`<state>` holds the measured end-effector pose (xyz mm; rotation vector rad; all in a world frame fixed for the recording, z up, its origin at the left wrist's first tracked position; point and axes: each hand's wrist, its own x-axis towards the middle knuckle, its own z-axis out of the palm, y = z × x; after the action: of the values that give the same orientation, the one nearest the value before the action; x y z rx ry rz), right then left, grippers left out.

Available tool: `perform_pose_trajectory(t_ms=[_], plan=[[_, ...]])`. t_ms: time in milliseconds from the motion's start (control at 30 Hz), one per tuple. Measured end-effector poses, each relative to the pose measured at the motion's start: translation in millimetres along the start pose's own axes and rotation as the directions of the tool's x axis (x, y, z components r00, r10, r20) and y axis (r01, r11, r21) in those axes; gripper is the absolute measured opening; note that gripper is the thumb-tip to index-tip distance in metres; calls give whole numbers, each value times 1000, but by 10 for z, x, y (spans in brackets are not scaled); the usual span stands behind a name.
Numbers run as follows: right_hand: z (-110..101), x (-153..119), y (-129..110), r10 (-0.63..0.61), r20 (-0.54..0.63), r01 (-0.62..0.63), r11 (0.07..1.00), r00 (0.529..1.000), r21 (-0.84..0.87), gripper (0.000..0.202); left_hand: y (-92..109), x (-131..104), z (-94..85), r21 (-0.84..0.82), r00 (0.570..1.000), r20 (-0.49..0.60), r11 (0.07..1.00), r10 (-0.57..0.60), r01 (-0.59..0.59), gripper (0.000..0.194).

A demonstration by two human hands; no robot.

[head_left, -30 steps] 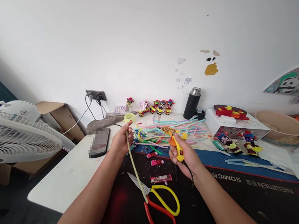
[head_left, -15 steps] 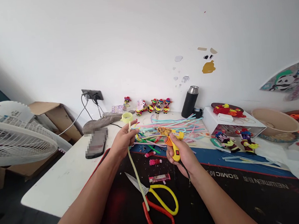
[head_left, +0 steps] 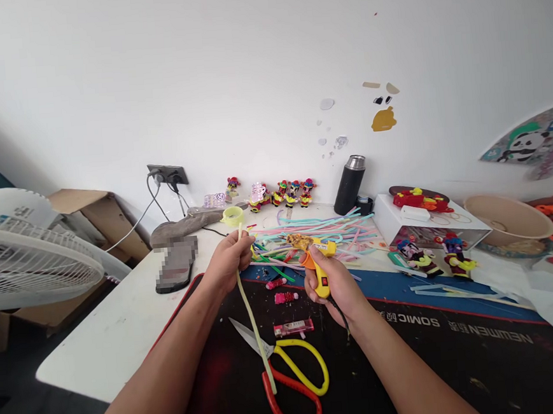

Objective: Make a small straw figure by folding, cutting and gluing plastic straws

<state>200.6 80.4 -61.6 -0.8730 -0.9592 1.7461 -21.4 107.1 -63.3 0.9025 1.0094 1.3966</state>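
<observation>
- The table [head_left: 100, 348] is carrying a dark mat [head_left: 466, 367]; both hands are hovering around the mat's far edge.
- Scissors [head_left: 277, 349] are lying toward its near edge.
- The glue gun [head_left: 321, 280] is filling the right hand [head_left: 337, 286], fingers wrapping the handle; its nozzle is pointing left toward the strip's upper end, apart from it.
- The pale strip [head_left: 250, 308] is hanging from the left hand [head_left: 231, 259], the nearer one, which is pinching it below its top; its long axis is running nearward, crossing over the scissors.
</observation>
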Motion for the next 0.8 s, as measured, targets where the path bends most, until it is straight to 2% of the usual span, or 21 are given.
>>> perform_pose_trajectory(t_ms=[167, 267, 400, 533, 800], plan=[[-8, 5, 14, 3, 4, -3, 1000, 1000, -28, 48, 13, 0, -15, 18, 999, 46, 1000, 2, -3, 42], [-15, 14, 27, 11, 0, -11, 999, 1000, -51, 54, 22, 13, -39, 30, 1000, 18, 999, 15, -15, 43], [-5, 25, 26, 8, -15, -8, 1000, 1000, -24, 50, 32, 42, -100, 8, 998, -47, 999, 48, -47, 43], [-8, 45, 37, 3, -15, -4, 1000, 1000, -14, 51, 66, 87, -204, -100, 990, -123, 992, 70, -82, 43], [-19, 51, 59, 2, -4, -2, 999, 1000, -36, 53, 190, 128, -336, -401, 970, -227, 916, -86, -12, 26]])
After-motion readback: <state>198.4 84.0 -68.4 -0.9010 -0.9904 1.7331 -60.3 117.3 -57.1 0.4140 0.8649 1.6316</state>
